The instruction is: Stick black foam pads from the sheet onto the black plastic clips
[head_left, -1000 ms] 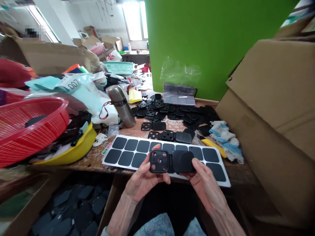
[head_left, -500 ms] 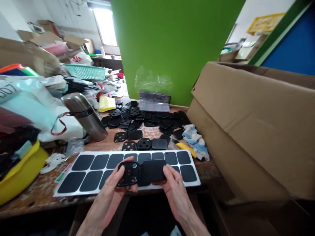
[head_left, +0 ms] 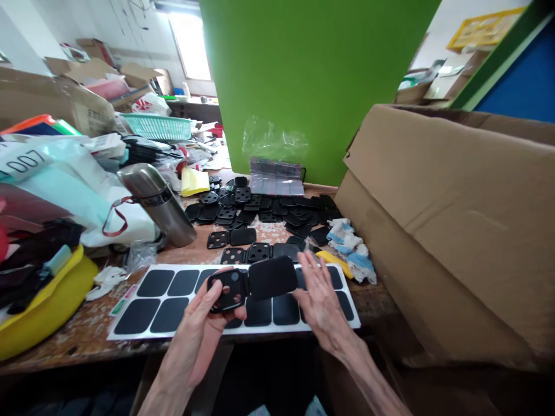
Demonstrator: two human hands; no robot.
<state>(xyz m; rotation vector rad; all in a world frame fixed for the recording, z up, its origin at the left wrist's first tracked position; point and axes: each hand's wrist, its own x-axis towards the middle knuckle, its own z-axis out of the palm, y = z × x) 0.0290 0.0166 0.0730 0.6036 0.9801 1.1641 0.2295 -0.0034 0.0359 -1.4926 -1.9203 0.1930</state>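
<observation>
A person's left hand (head_left: 202,326) pinches a black hinged part (head_left: 254,281) between thumb and fingers. The grip closes on the half with round holes, and the plain half sticks out to the right of it, tilted upward. The right hand (head_left: 321,296) lies palm down just right of that plain half, fingers spread and holding nothing. Whether it touches the part cannot be told. Directly under the grip a white sheet of black pads (head_left: 171,290) lies flat on the wooden table (head_left: 78,335). Beyond the grip is a pile of black parts (head_left: 260,207). Beyond and to its left, a steel flask (head_left: 158,205) lies on its side. A cardboard box (head_left: 455,219) rises far to the right.
</observation>
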